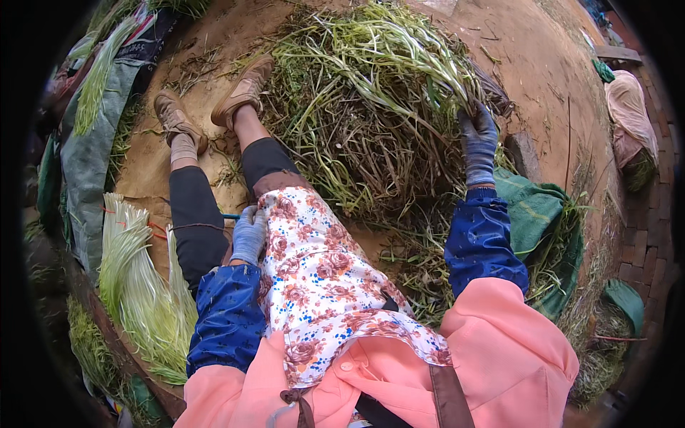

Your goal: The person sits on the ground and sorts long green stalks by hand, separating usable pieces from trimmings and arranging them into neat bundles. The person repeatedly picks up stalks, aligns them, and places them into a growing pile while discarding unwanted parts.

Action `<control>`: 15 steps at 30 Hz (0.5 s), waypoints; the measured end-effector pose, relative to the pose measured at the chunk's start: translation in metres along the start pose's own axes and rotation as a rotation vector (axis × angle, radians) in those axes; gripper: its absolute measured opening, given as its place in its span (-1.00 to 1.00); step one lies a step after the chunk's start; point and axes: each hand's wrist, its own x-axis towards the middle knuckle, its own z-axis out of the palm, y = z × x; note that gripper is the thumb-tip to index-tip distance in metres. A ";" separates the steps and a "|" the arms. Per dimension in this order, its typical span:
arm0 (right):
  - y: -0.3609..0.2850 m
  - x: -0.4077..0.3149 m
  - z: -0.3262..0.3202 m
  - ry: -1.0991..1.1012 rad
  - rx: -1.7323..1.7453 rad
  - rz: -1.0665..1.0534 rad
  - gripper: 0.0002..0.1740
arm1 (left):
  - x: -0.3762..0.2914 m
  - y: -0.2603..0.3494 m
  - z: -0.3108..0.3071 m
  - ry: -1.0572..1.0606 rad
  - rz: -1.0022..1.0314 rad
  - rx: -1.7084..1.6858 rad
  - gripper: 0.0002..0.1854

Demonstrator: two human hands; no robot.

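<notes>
My right hand (478, 140), in a grey-blue knit glove, grips a bunch of long green stalks with pale stems (428, 64) by its lower end. The bunch's leafy tops spread leftward over a large heap of plant trimmings (369, 144), green on the far side and brown nearer me. My left hand (249, 235), gloved alike, is curled at my lap beside the flowered apron (321, 251). A thin teal rod (231, 216) pokes out from its left side; the rest of the rod is hidden. A dark cord (200, 226) crosses my trouser leg beside this hand.
Cleaned pale-stemmed bundles (139, 289) with red ties lie at my left. Beyond them are a grey-green sheet (96, 155) and another bundle (104, 75). A green woven sack (535, 206) and a brick-like block (523, 155) lie right of the heap. A pink sack (631, 117) sits far right.
</notes>
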 end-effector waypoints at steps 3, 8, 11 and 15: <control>-0.010 -0.013 -0.009 -0.164 -0.553 0.028 -0.43 | -0.006 0.061 -0.030 0.052 0.198 -0.054 -0.80; 0.000 -0.067 -0.015 -0.169 -1.120 -0.080 -0.27 | -0.064 0.219 -0.122 -0.137 0.773 -0.650 -0.63; -0.016 -0.083 0.017 -0.300 -1.335 -0.080 -0.14 | -0.144 0.262 -0.174 -0.052 1.146 -0.571 -0.55; -0.026 -0.074 0.040 -0.309 -1.571 0.093 -0.06 | -0.138 0.172 -0.129 -0.158 0.883 -0.429 -0.54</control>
